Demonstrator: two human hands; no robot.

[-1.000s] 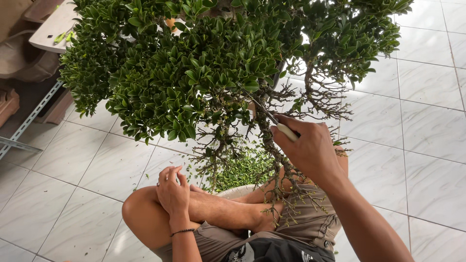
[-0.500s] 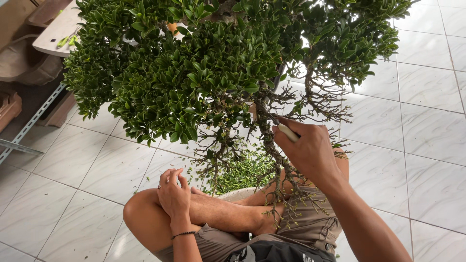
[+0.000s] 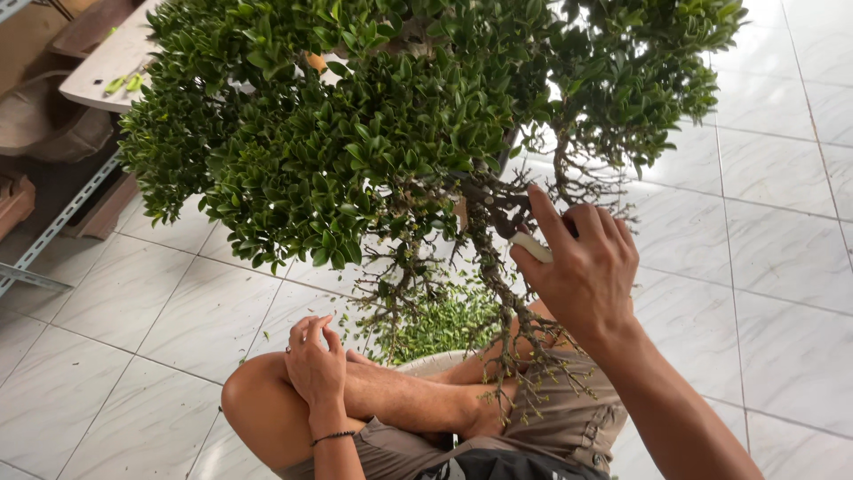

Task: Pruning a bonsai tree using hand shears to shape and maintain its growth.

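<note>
Head camera looks down on a dense, small-leaved green bonsai tree (image 3: 373, 133) with bare, twiggy lower branches, spread over a floor of pale glossy tiles (image 3: 782, 267). The right hand (image 3: 582, 267) is raised into the thin branches on the tree's right side, fingers curled tight around a small cutting tool with a pale cream handle (image 3: 530, 246); its dark tip sits at a woody stem (image 3: 484, 231) just under the canopy, probably because that is where the foliage thins and a stem can be reached. Whether the blades are closed on the stem cannot be told. The left hand (image 3: 315, 364) holds nothing: it rests loosely cupped on the bare knee (image 3: 258, 400) of the person's crossed legs, fingers lightly bent, likely parked there while the other hand works alone. A scatter of tiny green leaf clippings (image 3: 440, 324) lies on the floor beneath the branches, beside the rim of a pale round pot (image 3: 435, 363) that shows behind the shin. At upper left a pale tabletop edge (image 3: 107, 71) and a grey metal rack rail (image 3: 53, 231) stand well apart from the hands.

Against the picture half a second earlier, the right hand sits slightly higher and further into the branches, with the cream handle showing more plainly; the left hand lies on the knee as before, and the tree and the clippings look unchanged.
</note>
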